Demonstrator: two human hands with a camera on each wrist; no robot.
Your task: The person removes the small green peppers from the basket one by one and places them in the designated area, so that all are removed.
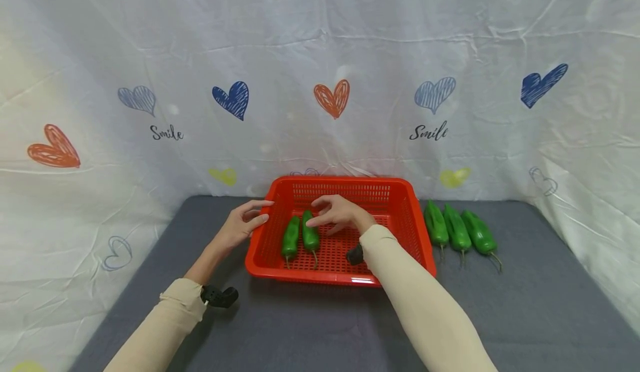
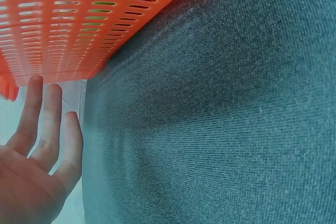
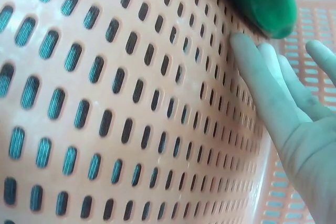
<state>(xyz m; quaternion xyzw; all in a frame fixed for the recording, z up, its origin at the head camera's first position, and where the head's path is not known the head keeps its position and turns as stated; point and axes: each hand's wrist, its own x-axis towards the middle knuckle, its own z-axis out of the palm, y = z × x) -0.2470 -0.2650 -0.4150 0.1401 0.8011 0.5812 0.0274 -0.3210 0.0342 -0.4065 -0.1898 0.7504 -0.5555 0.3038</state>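
Observation:
Two green peppers lie side by side in the left half of a red perforated plastic basket (image 1: 320, 276). The left pepper (image 1: 290, 237) is apart from both hands. Over the other pepper (image 1: 311, 240), my right hand (image 1: 344, 213) hovers with thumb and fingers spread. The right wrist view shows those fingers (image 3: 262, 77) extended near the tip of a green pepper (image 3: 270, 3), gripping nothing. My left hand (image 1: 239, 226) is at the basket's left rim, its fingers loosely bent. In the left wrist view its fingers (image 2: 50, 129) are spread beside the basket wall (image 2: 68, 35); contact is unclear.
Outside the basket on the right, three more peppers lie in a row: one (image 1: 437, 225) beside the basket wall, a middle one (image 1: 457, 229) and an outer one (image 1: 480, 233). A dark grey cloth (image 1: 300, 327) covers the table. Behind hangs a white curtain (image 1: 280, 39) printed with hearts.

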